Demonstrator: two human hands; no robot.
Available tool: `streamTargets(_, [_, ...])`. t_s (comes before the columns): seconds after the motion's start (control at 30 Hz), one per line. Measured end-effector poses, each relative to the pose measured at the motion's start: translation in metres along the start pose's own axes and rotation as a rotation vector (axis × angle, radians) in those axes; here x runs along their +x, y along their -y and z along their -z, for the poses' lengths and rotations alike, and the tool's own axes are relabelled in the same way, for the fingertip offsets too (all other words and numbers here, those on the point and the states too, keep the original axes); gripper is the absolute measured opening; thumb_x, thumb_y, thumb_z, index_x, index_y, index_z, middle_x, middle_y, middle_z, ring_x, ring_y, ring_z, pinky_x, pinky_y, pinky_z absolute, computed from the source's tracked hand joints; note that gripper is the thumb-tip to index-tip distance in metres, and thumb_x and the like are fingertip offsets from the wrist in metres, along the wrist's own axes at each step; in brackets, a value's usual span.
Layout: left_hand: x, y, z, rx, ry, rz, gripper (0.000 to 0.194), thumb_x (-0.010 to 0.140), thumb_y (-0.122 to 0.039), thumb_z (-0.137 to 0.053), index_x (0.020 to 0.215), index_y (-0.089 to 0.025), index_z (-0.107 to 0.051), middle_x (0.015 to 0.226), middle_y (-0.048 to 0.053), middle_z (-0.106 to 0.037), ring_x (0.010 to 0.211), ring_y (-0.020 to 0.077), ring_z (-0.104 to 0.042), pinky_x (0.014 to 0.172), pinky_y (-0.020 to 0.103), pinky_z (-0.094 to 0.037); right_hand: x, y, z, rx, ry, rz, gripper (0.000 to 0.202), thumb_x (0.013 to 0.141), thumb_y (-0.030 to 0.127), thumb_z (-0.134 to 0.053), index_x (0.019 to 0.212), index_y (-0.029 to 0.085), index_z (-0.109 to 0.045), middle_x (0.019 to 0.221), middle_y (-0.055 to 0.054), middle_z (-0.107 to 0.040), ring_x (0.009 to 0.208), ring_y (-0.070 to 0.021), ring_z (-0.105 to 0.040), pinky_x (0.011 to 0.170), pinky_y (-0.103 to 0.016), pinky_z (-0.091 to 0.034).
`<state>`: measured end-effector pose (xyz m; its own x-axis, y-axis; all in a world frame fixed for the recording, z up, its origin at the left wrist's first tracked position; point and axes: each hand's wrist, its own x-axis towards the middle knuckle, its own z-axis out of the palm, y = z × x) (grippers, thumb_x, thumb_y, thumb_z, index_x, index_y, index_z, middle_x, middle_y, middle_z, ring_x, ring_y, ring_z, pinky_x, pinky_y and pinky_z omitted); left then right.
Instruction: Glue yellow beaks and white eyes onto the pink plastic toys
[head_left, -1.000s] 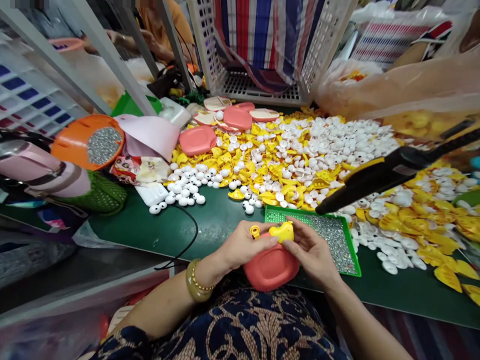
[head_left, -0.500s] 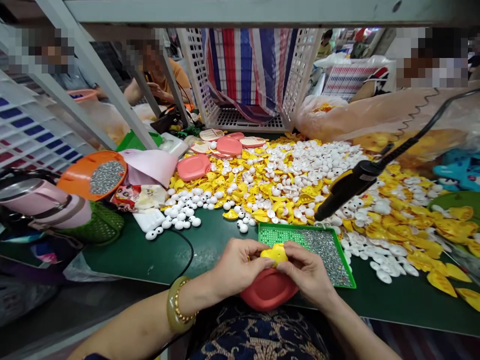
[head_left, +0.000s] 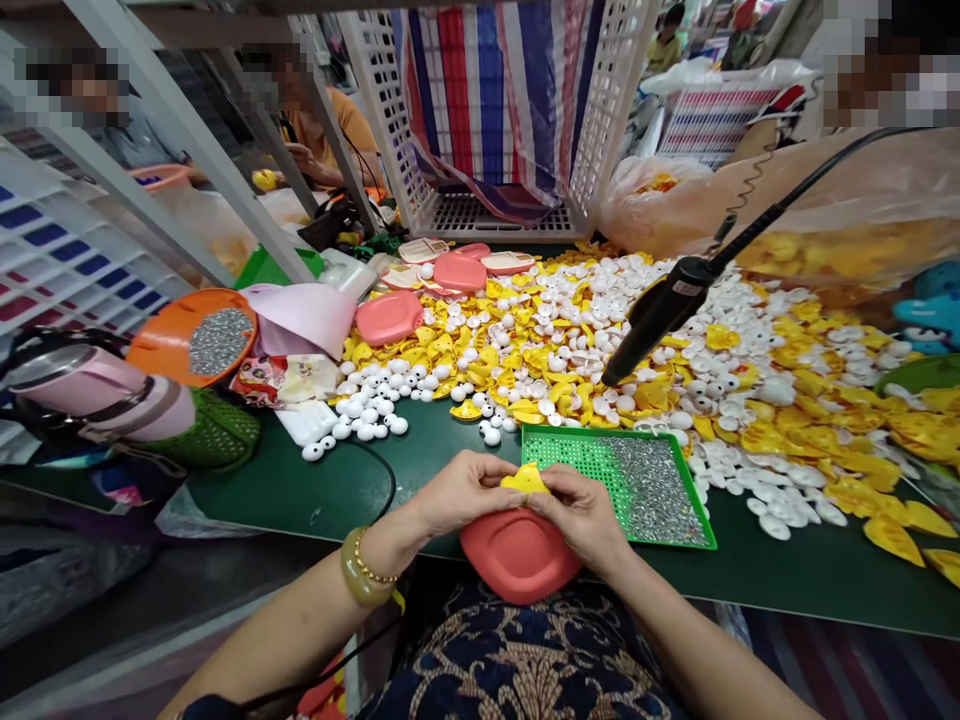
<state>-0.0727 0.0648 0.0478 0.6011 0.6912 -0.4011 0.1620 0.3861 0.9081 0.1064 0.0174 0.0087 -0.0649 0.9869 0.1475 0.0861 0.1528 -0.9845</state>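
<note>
Pinching a small yellow piece [head_left: 526, 480] between thumbs and fingers, the left hand [head_left: 474, 492] and right hand [head_left: 585, 508] meet just off the near left side of the green tray [head_left: 571, 462], above a red rounded part [head_left: 521, 555] at the counter's [head_left: 439, 445] near edge. Small silvery metal bits [head_left: 654, 488] cover the tray's right portion, while its perforated base shows at left. Both forearms slant inward from the near side, wrists apart and fingertips close together; a bangle [head_left: 358, 570] circles the left wrist. Beyond the tray spreads a heap of white and yellow pieces [head_left: 570, 345], with a corded black tool [head_left: 660, 312] hanging over it, tip down. Well left of the tray, an orange bowl [head_left: 159, 338] tilts with more silvery bits in it, and a green mesh holder [head_left: 225, 432] surrounds the lower part of a pink flask [head_left: 159, 408]. Far behind the tray stands a white slatted basket [head_left: 624, 105] containing a striped sheet [head_left: 491, 100]; to its right, a translucent bag [head_left: 832, 185] bulges with yellow pieces.
</note>
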Motion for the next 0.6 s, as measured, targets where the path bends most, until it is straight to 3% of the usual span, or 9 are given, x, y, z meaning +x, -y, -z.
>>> streamTargets(0.1, [-0.009,0.004,0.008,-0.024,0.0,0.02,0.036,0.07,-0.037,-0.077,0.098,-0.013,-0.076,0.089,0.01,-0.074,0.073,0.0146,-0.065,0.071,0.024,-0.049,0.005,0.001,-0.003,-0.087,0.126,0.066,0.019,0.085,0.037,-0.06,0.085,0.023,-0.074,0.073,-0.004,-0.066,0.069,-0.0176,-0.06,0.063,-0.033,-0.051])
streamTargets(0.2, [-0.019,0.007,0.017,-0.081,-0.098,0.037,0.036,0.069,-0.038,-0.079,0.094,-0.013,-0.077,0.087,0.01,-0.075,0.071,0.0157,-0.065,0.068,0.024,-0.049,0.027,-0.003,0.008,-0.288,0.247,0.123,0.022,0.089,0.03,-0.054,0.1,0.023,-0.072,0.086,-0.007,-0.069,0.077,-0.0197,-0.064,0.071,-0.037,-0.054])
streamTargets(0.33, [-0.032,0.013,0.028,-0.136,-0.211,0.062,0.036,0.065,-0.039,-0.081,0.089,-0.012,-0.077,0.085,0.011,-0.075,0.067,0.0161,-0.065,0.063,0.024,-0.047,0.073,-0.023,0.027,-0.833,0.014,0.085,0.034,0.085,0.024,-0.057,0.116,0.016,-0.065,0.1,-0.017,-0.063,0.083,-0.027,-0.064,0.073,-0.045,-0.053])
streamTargets(0.4, [-0.037,0.017,0.032,-0.15,-0.236,0.061,0.037,0.065,-0.039,-0.082,0.089,-0.012,-0.078,0.084,0.012,-0.075,0.067,0.0161,-0.065,0.063,0.023,-0.047,0.094,-0.035,0.03,-1.03,-0.024,0.046,0.039,0.083,0.022,-0.058,0.121,0.015,-0.063,0.104,-0.019,-0.059,0.081,-0.0279,-0.062,0.069,-0.044,-0.052])
streamTargets(0.5, [-0.039,0.02,0.035,-0.185,-0.255,0.063,0.038,0.064,-0.04,-0.083,0.089,-0.012,-0.078,0.083,0.011,-0.075,0.065,0.0156,-0.064,0.063,0.023,-0.047,0.119,-0.05,0.032,-1.103,-0.015,0.018,0.037,0.082,0.013,-0.051,0.116,0.016,-0.065,0.102,-0.017,-0.057,0.078,-0.0249,-0.06,0.067,-0.039,-0.05])
streamTargets(0.6, [-0.039,0.021,0.035,-0.21,-0.259,0.068,0.04,0.062,-0.041,-0.084,0.087,-0.011,-0.078,0.079,0.011,-0.075,0.062,0.0147,-0.063,0.061,0.023,-0.046,0.146,-0.058,0.042,-1.102,-0.085,-0.013,0.042,0.083,0.008,-0.043,0.117,0.015,-0.066,0.102,-0.018,-0.057,0.084,-0.0266,-0.059,0.07,-0.04,-0.049])
